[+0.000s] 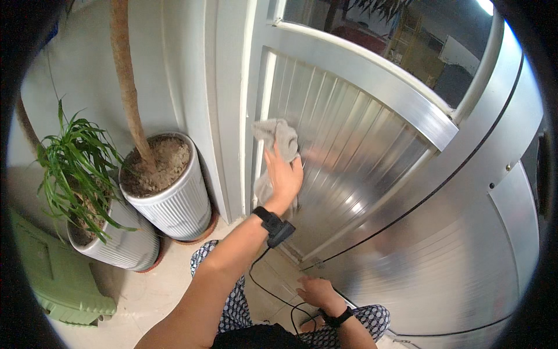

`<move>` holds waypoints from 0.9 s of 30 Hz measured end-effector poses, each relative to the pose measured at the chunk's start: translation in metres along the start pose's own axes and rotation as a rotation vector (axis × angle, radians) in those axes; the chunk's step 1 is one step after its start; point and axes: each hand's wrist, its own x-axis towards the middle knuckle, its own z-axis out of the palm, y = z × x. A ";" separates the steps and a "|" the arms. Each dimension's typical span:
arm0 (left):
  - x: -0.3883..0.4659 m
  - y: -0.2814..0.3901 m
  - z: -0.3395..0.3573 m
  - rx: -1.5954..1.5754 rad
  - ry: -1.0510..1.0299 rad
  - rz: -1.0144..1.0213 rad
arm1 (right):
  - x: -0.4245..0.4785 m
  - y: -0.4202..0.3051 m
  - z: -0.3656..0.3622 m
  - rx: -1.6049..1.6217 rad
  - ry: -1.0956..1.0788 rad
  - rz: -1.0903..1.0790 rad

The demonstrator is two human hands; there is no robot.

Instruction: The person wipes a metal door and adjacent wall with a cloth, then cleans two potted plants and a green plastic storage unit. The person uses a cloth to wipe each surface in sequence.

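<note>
My left hand (285, 172) presses a grey cloth (279, 135) against the lower panel (335, 126) of a metal-framed door, near its left edge. Part of the cloth hangs below the fingers. A black strap with a small dark device (277, 229) circles the left wrist, and a thin black cable runs down from it. Lower down, my right hand (318, 292) hovers by my knee, fingers loosely bent and apart, with no object visible in it. It wears a black wristband (336, 317).
Two ribbed white planters (178, 209) (126, 237) stand on saucers at left, one with a tree trunk (126, 74), the other with leafy growth (78, 170). A green plastic container (61, 270) sits beside them. A brushed-metal surface (418, 261) with a black cord (409, 200) fills the right.
</note>
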 end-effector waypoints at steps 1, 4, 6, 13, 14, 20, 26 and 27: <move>-0.012 -0.007 0.005 -0.024 0.007 -0.037 | -0.001 -0.001 -0.001 -0.004 -0.014 -0.008; -0.034 -0.023 0.017 -0.027 -0.024 -0.136 | -0.002 -0.002 -0.001 -0.010 -0.005 -0.014; -0.050 -0.023 0.025 -0.115 0.022 -0.308 | -0.002 -0.002 -0.002 -0.006 0.001 -0.007; -0.077 -0.027 0.042 0.029 -0.073 -0.385 | -0.001 -0.006 -0.001 0.003 0.019 -0.042; -0.075 -0.015 0.038 0.002 -0.057 -0.306 | -0.001 -0.007 -0.002 -0.003 0.021 -0.040; -0.024 0.053 -0.006 -0.162 -0.053 0.064 | -0.004 -0.016 -0.008 -0.014 -0.018 -0.027; 0.031 0.091 -0.035 -0.023 -0.050 0.273 | -0.005 -0.016 -0.004 0.022 0.023 -0.063; 0.038 0.099 -0.032 -0.017 -0.049 0.287 | -0.008 -0.009 -0.001 0.011 0.012 -0.040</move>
